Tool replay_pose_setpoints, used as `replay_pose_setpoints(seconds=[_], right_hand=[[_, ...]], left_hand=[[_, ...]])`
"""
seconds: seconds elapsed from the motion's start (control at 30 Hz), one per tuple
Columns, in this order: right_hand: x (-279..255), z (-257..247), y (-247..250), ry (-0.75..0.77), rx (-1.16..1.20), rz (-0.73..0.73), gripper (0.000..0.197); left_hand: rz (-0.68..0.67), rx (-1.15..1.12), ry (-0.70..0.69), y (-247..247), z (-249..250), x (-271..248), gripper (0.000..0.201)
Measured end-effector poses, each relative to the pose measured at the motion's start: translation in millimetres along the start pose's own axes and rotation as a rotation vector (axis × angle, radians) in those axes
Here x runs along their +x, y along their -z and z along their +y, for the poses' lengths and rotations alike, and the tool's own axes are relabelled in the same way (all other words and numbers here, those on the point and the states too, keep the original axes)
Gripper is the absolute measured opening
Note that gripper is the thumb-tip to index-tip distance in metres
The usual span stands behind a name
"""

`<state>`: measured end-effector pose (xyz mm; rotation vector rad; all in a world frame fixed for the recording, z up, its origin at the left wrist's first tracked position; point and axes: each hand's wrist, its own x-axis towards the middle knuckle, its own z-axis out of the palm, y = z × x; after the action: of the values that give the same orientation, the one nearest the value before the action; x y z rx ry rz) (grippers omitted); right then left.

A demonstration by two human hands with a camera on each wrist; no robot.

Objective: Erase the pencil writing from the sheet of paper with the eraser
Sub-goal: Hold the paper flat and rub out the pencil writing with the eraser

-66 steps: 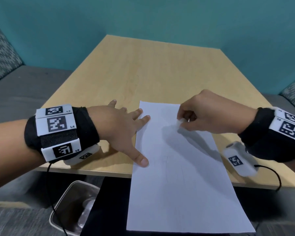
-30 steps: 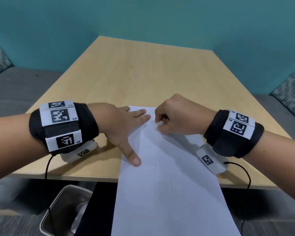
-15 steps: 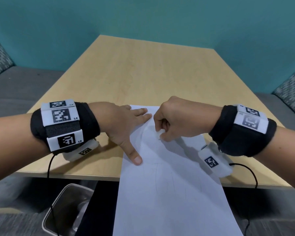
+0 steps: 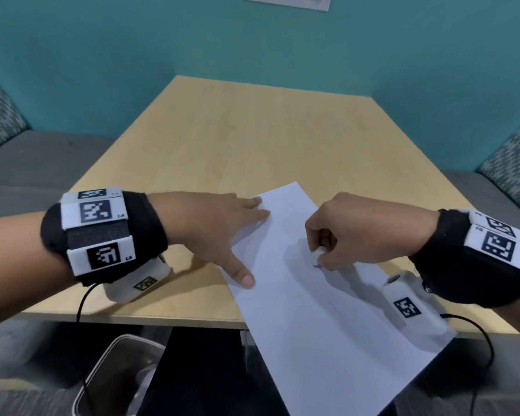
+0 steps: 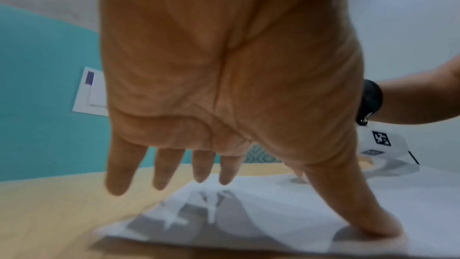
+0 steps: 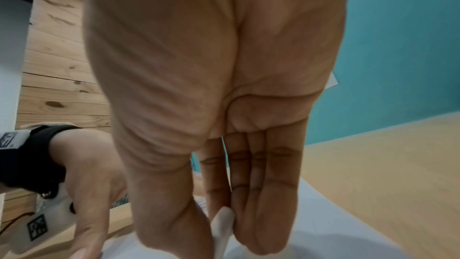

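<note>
On the table [image 4: 252, 136], a left hand [image 4: 222, 226] (fingers spread flat) pinned the paper [image 4: 327, 325] while the right hand [image 4: 357, 232] pinched an eraser [image 4: 315, 256] against it.

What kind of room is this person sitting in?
Probably an office lounge or meeting booth: a plain wooden table set against teal walls, with grey cushioned bench seats and patterned backrests on both sides. A bin stands under the table.

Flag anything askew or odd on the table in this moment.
The white sheet of paper lies skewed on the light wooden table, its near end overhanging the table's front edge. It is rumpled beneath the left hand.
</note>
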<state>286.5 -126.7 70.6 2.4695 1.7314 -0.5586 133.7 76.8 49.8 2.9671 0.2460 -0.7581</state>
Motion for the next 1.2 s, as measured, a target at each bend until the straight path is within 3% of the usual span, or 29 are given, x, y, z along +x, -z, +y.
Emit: replay_pose_setpoints(seconds=[0.23,0.4,0.57,0.63,0.7,0.83,1.0,1.13,1.2], right_hand=[[20,-14,-5,0.044,0.025,0.166,0.012],[36,-22,-21,0.003,-0.055,0.214,0.01],[35,-33,-25,0.099,-0.127,0.197,0.017],[36,-26,-21,0.049,-0.12,0.207,0.017],[36,-23,-20,0.007,-0.122,0.238,0.022],[32,-38,-28,0.069,-0.152,0.236,0.038],[32,-27,-21,-0.036,-0.159,0.252,0.023],[27,-36,-25,0.077,-0.139,0.228,0.013],[22,-26,-17,0.064,-0.079,0.23,0.009]], left_hand=[[-0.071,0.014,-0.009,-3,-4,8,0.137],[-0.068,0.127,0.019,-3,0,9,0.136],[-0.077,0.155,0.027,-1,2,9,0.136],[-0.085,0.17,0.04,-1,3,9,0.135],[-0.093,0.175,0.052,0,4,8,0.135],[-0.103,0.186,0.059,1,6,9,0.136],[-0.103,0.192,0.058,0,5,9,0.135],[-0.114,0.195,0.054,0,6,9,0.135],[-0.128,0.203,0.047,2,7,9,0.133]])
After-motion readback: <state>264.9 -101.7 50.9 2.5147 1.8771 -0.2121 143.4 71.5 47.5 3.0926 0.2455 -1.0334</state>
